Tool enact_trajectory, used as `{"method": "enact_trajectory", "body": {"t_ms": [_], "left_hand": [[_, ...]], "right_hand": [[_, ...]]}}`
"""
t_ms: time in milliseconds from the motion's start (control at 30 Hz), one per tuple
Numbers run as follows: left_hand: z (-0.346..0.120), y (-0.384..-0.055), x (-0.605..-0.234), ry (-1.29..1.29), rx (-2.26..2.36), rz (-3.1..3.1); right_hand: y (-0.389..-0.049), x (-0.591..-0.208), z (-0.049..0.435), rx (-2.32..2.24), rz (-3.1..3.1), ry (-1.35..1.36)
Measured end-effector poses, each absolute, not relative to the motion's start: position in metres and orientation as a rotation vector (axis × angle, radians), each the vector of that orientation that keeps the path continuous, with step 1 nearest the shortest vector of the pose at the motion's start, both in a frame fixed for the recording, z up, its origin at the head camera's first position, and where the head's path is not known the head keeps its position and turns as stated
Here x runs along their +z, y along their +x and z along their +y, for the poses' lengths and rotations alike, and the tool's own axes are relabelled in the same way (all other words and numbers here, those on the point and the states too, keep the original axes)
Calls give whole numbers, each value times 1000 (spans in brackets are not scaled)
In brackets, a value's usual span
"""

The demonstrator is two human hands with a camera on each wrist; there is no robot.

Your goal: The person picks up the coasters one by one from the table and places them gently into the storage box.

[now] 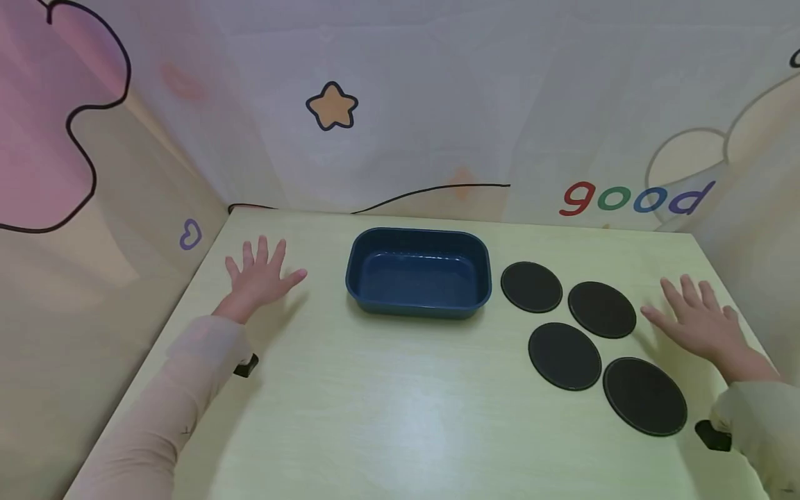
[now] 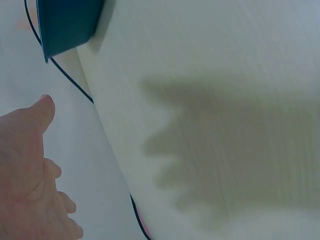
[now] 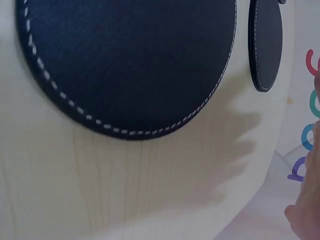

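My left hand (image 1: 257, 278) hovers over the left side of the table with its fingers spread, holding nothing. To its right stands a dark blue rectangular bin (image 1: 419, 274) with nothing in it; a corner of that bin (image 2: 70, 25) shows in the left wrist view. Over the table's right side my right hand (image 1: 703, 323) is held up, fingers spread, also holding nothing. Between bin and right hand lie several round black coasters (image 1: 564, 355), flat and apart from one another. White stitching runs along the edge of the nearest coaster (image 3: 135, 65) in the right wrist view.
The pale wooden table (image 1: 375, 417) meets a printed cloth backdrop (image 1: 437, 104) at its far edge. Cloth also hangs along the left and right sides. A small black device (image 1: 246, 366) sits at the left wrist, and another black device (image 1: 713, 436) at the right.
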State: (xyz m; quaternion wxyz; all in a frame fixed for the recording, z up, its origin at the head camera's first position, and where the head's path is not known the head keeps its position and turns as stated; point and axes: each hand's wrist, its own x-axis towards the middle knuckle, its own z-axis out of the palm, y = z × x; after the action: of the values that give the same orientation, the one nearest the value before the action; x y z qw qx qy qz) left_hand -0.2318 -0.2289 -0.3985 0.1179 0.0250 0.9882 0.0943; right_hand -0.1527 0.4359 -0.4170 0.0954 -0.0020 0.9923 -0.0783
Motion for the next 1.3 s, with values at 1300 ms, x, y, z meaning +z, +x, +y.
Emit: {"method": "enact_trajectory", "body": {"t_ms": [1300], "left_hand": [[-145, -260, -418, 149, 1004, 2864]], "right_hand": [[-203, -428, 393, -645, 2697, 68]]}}
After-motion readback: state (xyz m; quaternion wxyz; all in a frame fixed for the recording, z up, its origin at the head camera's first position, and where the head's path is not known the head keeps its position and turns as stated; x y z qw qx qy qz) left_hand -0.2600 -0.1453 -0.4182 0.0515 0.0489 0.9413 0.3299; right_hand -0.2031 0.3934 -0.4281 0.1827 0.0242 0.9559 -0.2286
